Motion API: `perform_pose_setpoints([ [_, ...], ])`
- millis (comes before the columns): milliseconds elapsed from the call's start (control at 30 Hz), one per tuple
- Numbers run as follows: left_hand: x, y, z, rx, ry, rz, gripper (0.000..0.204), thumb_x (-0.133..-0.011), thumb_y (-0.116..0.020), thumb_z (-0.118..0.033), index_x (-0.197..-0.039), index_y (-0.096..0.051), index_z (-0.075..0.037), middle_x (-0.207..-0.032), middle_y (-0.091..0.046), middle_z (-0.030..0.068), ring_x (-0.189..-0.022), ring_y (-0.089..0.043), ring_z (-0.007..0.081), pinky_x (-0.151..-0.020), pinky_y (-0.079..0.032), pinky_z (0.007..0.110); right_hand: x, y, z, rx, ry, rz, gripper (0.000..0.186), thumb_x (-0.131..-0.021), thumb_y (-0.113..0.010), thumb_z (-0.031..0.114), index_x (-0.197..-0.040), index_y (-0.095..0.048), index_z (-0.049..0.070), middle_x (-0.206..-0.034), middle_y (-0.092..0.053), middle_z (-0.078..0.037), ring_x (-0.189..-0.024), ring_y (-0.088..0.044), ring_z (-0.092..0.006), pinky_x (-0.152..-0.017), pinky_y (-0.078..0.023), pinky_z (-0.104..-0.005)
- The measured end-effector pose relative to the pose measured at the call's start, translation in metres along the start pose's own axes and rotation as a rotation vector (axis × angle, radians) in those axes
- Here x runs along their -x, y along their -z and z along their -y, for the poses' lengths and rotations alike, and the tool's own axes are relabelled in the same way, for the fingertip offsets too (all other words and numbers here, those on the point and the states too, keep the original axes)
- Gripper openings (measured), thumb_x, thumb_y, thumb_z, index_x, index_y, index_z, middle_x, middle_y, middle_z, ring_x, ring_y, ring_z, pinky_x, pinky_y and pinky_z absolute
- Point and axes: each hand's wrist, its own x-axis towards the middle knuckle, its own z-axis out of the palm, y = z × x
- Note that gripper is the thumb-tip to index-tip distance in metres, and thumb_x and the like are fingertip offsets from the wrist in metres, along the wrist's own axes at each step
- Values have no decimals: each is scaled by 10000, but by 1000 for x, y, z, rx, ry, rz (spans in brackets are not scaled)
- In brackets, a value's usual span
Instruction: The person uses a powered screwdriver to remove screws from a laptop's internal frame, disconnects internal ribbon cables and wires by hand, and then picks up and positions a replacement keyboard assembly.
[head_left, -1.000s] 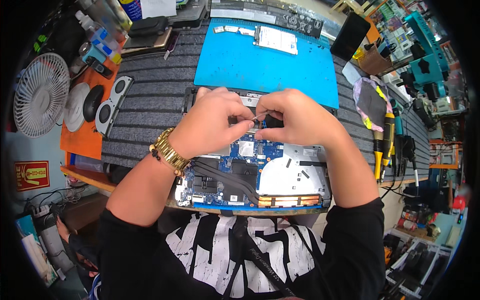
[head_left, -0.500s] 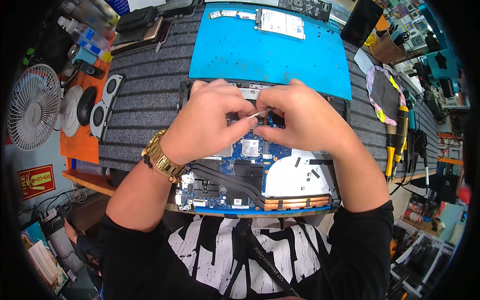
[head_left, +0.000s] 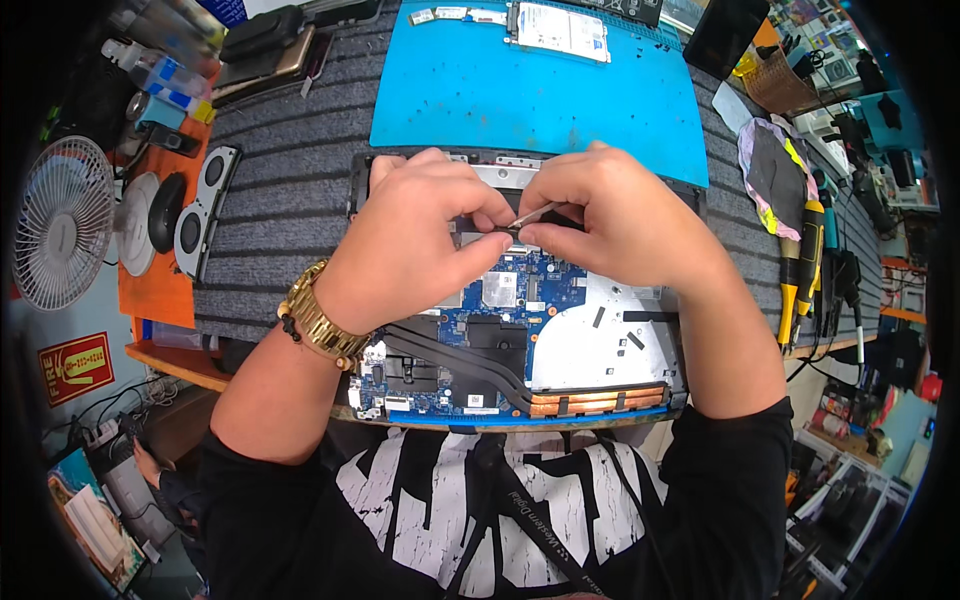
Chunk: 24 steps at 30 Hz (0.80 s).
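Observation:
An opened laptop base (head_left: pixel 690 300) lies before me, its blue circuit board (head_left: pixel 465 330) bare, with dark heat pipes and copper fins along the near edge. Above the board's far part, my left hand (head_left: pixel 425 225) pinches one end of a thin pale strip (head_left: pixel 540 214) between thumb and fingertips. The other end is pinched by my right hand (head_left: pixel 615 225), so the fingertips of both hands nearly meet. The strip could be a flat cable or a slim tool; I cannot tell which. My fingers partly cover the board beneath.
Beyond the laptop lies a blue mat (head_left: pixel 540 110) bearing a silver drive (head_left: pixel 560 32). A dual fan unit (head_left: pixel 205 212) and a white desk fan (head_left: pixel 62 222) stand left. Screwdrivers (head_left: pixel 808 265) and a crumpled cloth (head_left: pixel 775 175) lie right. A dark phone-like slab (head_left: pixel 727 38) is at far right.
Both hands stay pinched over the same spot. The thin strip now slants up more steeply to the right, and the right hand has shifted slightly right. The whole view has moved a little.

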Motion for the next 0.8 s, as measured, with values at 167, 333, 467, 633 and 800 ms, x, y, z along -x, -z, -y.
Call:
perform_pose_setpoints([
  [167, 0, 0, 0, 2, 8, -7, 120, -899, -922, -152, -1006, -871, -128, -953, -813, -30, -996, -699, 187, -976, -412, 403, 0, 0, -1, 19, 5, 3, 148, -905, -920, 37, -997, -812, -7, -865, -770, -137, -681, -667, -286, -626, -518, -396],
  [333, -4, 1, 2, -6, 3, -7, 102, -898, -919, -138, -984, -871, -114, -949, -820, -26, -997, -703, 189, -980, -418, 401, -4, 2, -3, 35, 9, -2, 146, -905, -918, 37, -991, -809, -8, -860, -763, -137, -674, -657, -288, -624, -515, -399],
  [467, -4, 1, 2, -12, 2, -8, 101, -897, -924, -138, -979, -872, -107, -943, -826, -21, -993, -710, 196, -966, -431, 406, -4, 2, -2, 41, 11, -4, 143, -904, -915, 31, -990, -807, -10, -854, -757, -136, -672, -651, -289, -625, -515, -402],
  [633, -5, 0, 3, -16, -13, -30, 101, -894, -933, -146, -965, -873, -106, -930, -830, -11, -983, -715, 203, -946, -448, 411, -5, 1, -2, 45, 10, -7, 139, -903, -909, 22, -990, -807, -11, -852, -755, -136, -671, -648, -289, -626, -513, -401],
  [800, -6, -1, 3, -3, -15, -36, 94, -887, -937, -138, -943, -870, -101, -923, -831, -2, -965, -710, 212, -934, -463, 411, -6, 1, -1, 51, 8, -3, 136, -903, -907, 30, -987, -807, -10, -849, -754, -134, -672, -649, -289, -627, -513, -401],
])
